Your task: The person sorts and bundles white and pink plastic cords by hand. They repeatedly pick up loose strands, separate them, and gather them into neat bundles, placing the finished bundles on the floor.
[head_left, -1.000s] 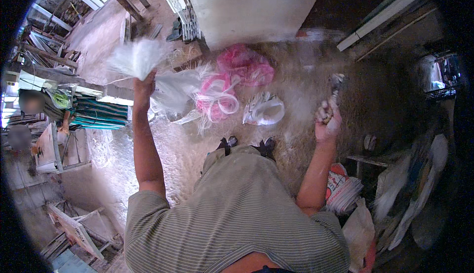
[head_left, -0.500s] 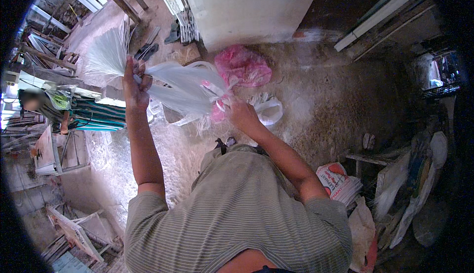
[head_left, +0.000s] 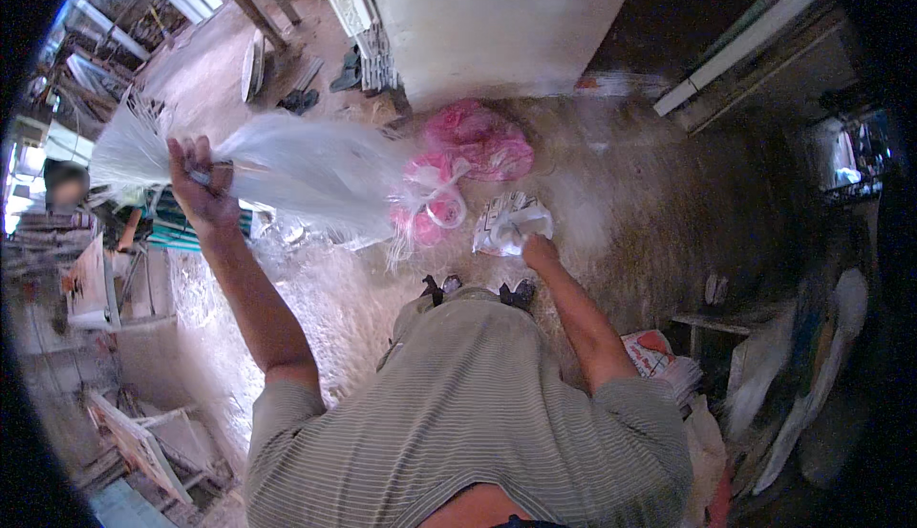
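My left hand is out at the left, its fingers closed around a long bundle of white fibre strands. The loose ends fan out beyond that hand. Toward the middle, the bundle's other end meets a pink and white plastic tie or wrapping, its exact form unclear. A small white bag with dark print stands open on the floor, pale inside. My right hand is at the near right of its mouth, fingers hidden at the opening. Crumpled pink plastic lies behind the bag.
A large pale panel stands ahead. Printed sacks and long pale boards are on my right. A wooden frame lies lower left. Another person's arm shows at the far left, beside striped green cloth.
My left hand has moved left with the fibre bundle, stretching it out. My right hand has let go of the pink and white tied end and moved right to the white bag.
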Demonstrator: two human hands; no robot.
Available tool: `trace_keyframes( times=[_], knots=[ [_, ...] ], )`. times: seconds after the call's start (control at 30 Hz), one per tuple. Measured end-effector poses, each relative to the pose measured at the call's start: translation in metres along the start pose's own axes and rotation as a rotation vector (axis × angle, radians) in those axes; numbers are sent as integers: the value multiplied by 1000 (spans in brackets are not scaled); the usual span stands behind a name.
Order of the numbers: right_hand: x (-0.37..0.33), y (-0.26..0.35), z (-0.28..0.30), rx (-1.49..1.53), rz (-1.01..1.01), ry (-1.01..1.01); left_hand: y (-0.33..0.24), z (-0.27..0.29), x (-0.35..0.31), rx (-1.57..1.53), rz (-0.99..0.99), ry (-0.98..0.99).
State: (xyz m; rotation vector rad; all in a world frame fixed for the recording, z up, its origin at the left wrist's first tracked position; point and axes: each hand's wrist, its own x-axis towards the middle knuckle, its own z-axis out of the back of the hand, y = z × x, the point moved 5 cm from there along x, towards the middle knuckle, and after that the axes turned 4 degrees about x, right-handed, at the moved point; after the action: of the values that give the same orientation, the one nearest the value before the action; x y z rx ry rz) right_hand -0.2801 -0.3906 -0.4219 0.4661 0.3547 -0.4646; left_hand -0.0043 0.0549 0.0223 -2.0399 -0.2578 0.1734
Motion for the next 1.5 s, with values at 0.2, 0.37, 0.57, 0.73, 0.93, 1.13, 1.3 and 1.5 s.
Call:
trace_keyframes(
  times=[0.2, 0.37, 0.57, 0.73, 0.93, 1.13, 1.3, 1.5],
  knots=[
    [-33, 20, 52, 249, -32, -112, -6, -14, -10, -6, 54, 92],
    [-28, 125, 50, 272, 356, 18, 27, -20, -14, -1, 143, 140],
    [-50, 236, 110, 151, 603, -297, 47, -37, -45, 3, 265, 214],
    [-21, 190, 77, -93, 443, -398, 39, -54, -63, 10, 296, 207],
    [-9, 124, 58, -88, 350, -320, 90, -38, -70, -43, 445, 336],
    [-29, 106, 64, -120, 307, -315, 116, -34, -75, -15, 448, 347],
    [1, 4, -6, -246, 29, -16, 118, -48, -58, -43, 389, 325],
    [-68, -79, -10, 144, -294, 52, 33, -89, -48, -228, 116, 341]
  ],
)
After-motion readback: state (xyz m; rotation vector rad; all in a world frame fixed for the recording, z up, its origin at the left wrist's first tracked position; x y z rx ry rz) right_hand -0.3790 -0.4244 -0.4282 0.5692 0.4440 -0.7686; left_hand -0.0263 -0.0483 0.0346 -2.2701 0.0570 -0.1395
